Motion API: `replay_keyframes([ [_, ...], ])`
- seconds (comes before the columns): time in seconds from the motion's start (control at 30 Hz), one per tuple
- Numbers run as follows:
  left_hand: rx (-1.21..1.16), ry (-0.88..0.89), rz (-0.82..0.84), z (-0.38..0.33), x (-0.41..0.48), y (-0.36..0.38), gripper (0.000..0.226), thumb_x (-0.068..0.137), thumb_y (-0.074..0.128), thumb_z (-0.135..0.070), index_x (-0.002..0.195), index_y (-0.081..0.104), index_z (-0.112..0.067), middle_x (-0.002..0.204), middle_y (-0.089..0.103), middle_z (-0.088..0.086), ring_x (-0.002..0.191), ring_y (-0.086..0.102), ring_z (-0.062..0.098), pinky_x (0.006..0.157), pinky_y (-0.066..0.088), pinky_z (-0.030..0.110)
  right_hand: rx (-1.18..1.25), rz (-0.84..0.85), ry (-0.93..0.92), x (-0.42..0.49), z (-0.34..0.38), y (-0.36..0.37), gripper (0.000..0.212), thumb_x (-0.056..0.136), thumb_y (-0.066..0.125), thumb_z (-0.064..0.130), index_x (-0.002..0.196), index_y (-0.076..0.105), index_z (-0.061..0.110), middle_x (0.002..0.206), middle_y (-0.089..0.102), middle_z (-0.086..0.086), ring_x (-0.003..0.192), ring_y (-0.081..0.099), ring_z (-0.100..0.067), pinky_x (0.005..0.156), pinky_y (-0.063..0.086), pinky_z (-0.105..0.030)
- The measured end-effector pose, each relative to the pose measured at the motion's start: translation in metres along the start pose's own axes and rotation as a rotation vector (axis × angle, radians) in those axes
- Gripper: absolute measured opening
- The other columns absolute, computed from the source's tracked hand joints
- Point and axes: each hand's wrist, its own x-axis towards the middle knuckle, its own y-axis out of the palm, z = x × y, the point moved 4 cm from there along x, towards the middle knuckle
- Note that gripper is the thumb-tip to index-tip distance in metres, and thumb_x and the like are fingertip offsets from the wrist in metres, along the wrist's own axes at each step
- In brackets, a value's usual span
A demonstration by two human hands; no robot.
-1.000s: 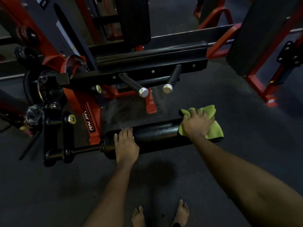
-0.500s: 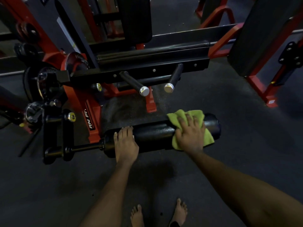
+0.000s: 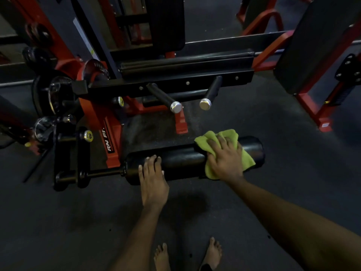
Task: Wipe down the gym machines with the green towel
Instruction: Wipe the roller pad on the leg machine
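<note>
Pressing the rumpled lime-green towel (image 3: 247, 160) onto the black roller pad (image 3: 181, 163), the right hand (image 3: 224, 162) lies flat, fingers spread.

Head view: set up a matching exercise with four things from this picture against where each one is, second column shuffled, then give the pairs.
1. green towel
2. left hand
3. right hand
4. bare feet

A. on the floor, at the picture's bottom edge
B. flat on the bare left part of the roller pad
C. pressing on the green towel
D. draped over the roller pad near its right end

Pairs: 1-D, 2-B, 3-C, 4-A
</note>
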Motion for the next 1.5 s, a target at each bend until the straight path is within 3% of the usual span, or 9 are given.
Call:
replay_keyframes([
  [0.27,-0.077,-0.008,0.024,0.002,-0.001,-0.004,0.055,0.093,0.058,-0.011,0.146,0.043,-0.013,0.156,0.036,0.004,0.151,0.024,0.023,0.125,0.013,0.048,-0.075,-0.04,0.486,0.035,-0.049,-0.023,0.061,0.086,0.024,0.049,0.128,0.06,0.024,0.131,0.061,-0.011,0.123,0.049,-0.035,0.108,0.029,-0.062],
  [0.43,-0.091,-0.032,-0.003,0.003,0.005,-0.011,0.043,0.096,0.056,-0.017,0.138,0.052,-0.017,0.148,0.047,0.001,0.142,0.037,0.021,0.121,0.024,0.047,-0.017,0.007,0.178,0.034,0.054,0.007,0.057,0.086,0.029,0.047,0.122,0.066,0.023,0.125,0.067,-0.007,0.116,0.056,-0.034,0.114,0.026,-0.06],
  [0.57,-0.164,-0.04,-0.055,0.013,0.019,-0.026,0.029,0.099,0.052,-0.017,0.128,0.058,-0.018,0.137,0.054,0.0,0.13,0.047,0.021,0.11,0.036,0.047,0.002,-0.003,-0.05,0.018,0.029,0.002,0.055,0.089,0.038,0.049,0.136,0.059,0.029,0.141,0.059,-0.005,0.127,0.052,-0.031,0.109,0.034,-0.058],
  [0.7,-0.192,-0.153,-0.093,0.047,0.033,-0.036,0.033,0.101,0.051,-0.019,0.132,0.057,-0.014,0.142,0.052,0.004,0.134,0.044,0.024,0.108,0.036,0.051,-0.027,-0.094,0.222,0.021,-0.049,-0.017,0.055,0.089,0.036,0.046,0.136,0.06,0.028,0.139,0.06,-0.008,0.124,0.051,-0.034,0.102,0.035,-0.058],
  [0.83,-0.311,-0.214,0.053,0.096,0.045,-0.027,0.042,0.107,0.042,-0.025,0.145,0.048,-0.009,0.153,0.044,0.01,0.143,0.037,0.028,0.116,0.03,0.047,-0.048,-0.12,0.46,0.028,-0.027,-0.014,0.047,0.09,0.039,0.041,0.126,0.064,0.023,0.129,0.064,-0.009,0.121,0.052,-0.035,0.106,0.03,-0.062],
  [1.03,-0.523,-0.197,0.149,0.125,0.043,-0.028,0.042,0.108,0.039,-0.023,0.148,0.046,-0.015,0.153,0.045,0.003,0.141,0.04,0.021,0.114,0.028,0.033,-0.024,-0.087,0.267,0.02,0.112,0.019,0.054,0.086,0.038,0.043,0.128,0.066,0.024,0.129,0.066,-0.004,0.118,0.059,-0.032,0.11,0.031,-0.061],
  [1.2,-0.491,-0.12,0.201,0.139,0.054,-0.027,0.038,0.106,0.042,-0.018,0.143,0.051,-0.019,0.147,0.05,0.002,0.136,0.045,0.024,0.113,0.035,0.05,-0.044,-0.032,0.04,0.009,0.105,0.021,0.055,0.088,0.038,0.048,0.136,0.059,0.03,0.146,0.056,-0.005,0.131,0.05,-0.031,0.109,0.032,-0.061],
  [1.37,-0.457,-0.106,0.3,0.146,0.057,-0.03,0.04,0.106,0.044,-0.022,0.145,0.046,-0.029,0.15,0.045,-0.008,0.137,0.039,0.017,0.108,0.029,0.05,-0.019,-0.121,0.327,0.015,0.036,0.001,0.057,0.087,0.035,0.047,0.136,0.058,0.029,0.142,0.057,-0.006,0.128,0.049,-0.033,0.107,0.033,-0.062],
  [1.5,-0.531,-0.073,0.369,0.158,0.058,-0.024,0.046,0.105,0.044,-0.021,0.148,0.041,-0.039,0.153,0.04,-0.013,0.139,0.034,0.016,0.112,0.024,0.053,-0.003,-0.145,0.463,0.016,0.075,0.011,0.054,0.086,0.036,0.043,0.129,0.063,0.023,0.14,0.059,-0.008,0.128,0.048,-0.037,0.108,0.028,-0.067],
])
